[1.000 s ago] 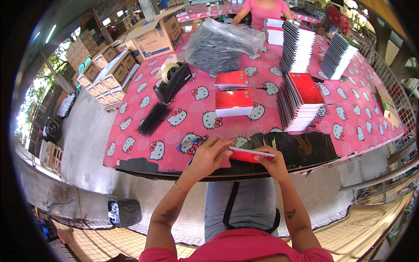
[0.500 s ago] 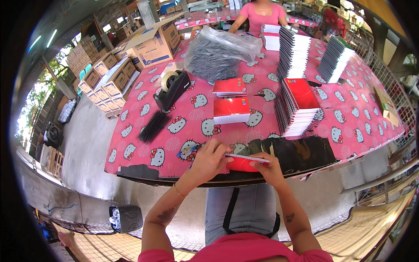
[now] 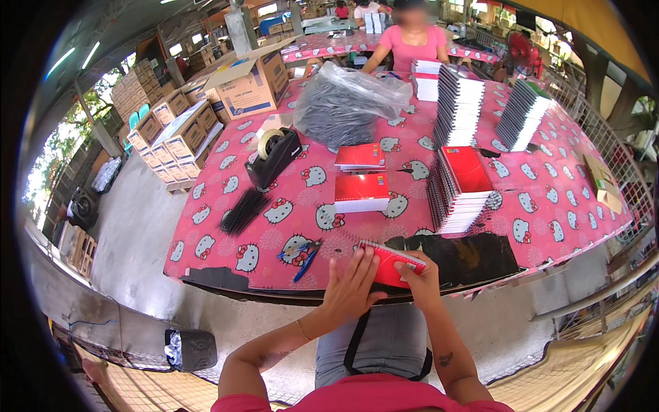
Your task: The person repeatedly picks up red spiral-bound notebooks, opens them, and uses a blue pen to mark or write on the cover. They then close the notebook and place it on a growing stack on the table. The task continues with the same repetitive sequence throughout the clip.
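At the table's front edge, my right hand (image 3: 420,278) grips the right end of a small red spiral notebook (image 3: 390,264), thumb on its cover. My left hand (image 3: 351,283) lies against the notebook's left end with its fingers stretched out. A thin wire coil (image 3: 351,238) sticks out past the notebook's upper left corner. Left of my hands lies a blue-handled tool (image 3: 307,262), too small to tell its kind. Beyond the hands are a short stack of red notebooks (image 3: 362,192) and another red stack (image 3: 361,156) behind it.
Taller notebook stacks (image 3: 461,192) stand at right. A black tape dispenser (image 3: 274,158), a bundle of black coils (image 3: 244,211) and a plastic bag of dark coils (image 3: 340,110) lie left and centre. Cartons (image 3: 254,86) stand far left. A person (image 3: 413,44) is across the table.
My left hand has gone from pinching at the coil end to lying flat against the notebook. The notebook has tilted, showing more of its cover, and the blue-handled tool is now uncovered.
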A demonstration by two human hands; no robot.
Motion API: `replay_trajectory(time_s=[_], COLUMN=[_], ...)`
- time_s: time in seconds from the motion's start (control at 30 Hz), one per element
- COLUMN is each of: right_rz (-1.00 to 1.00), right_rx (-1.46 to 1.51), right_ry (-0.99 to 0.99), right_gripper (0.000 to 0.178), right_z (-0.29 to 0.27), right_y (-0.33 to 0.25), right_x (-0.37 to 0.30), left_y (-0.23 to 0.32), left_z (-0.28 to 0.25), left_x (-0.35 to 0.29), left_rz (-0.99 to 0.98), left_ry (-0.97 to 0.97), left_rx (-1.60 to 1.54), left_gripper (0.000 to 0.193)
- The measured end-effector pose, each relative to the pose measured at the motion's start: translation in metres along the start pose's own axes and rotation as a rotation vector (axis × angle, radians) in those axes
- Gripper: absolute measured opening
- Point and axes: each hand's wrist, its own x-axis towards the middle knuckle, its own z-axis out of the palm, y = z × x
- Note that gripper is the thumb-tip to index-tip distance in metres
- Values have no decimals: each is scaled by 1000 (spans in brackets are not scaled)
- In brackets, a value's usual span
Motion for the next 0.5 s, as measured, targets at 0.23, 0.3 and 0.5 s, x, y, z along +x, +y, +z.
replay_trajectory(time_s=[0.23, 0.3, 0.5], right_rz=[7, -34, 0], right_rx=[43, 32, 2], right_ry=[-52, -95, -114], right_gripper=[19, 20, 22], right_z=[0, 5, 15], right_y=[-3, 1, -8], right_x=[-4, -1, 1], left_y=[7, 9, 6], left_z=[2, 20, 6], left_x=[-2, -27, -15], left_rz=[-11, 33, -7], left_ry=[104, 136, 186], left_rx=[35, -15, -7], left_gripper=[82, 79, 74])
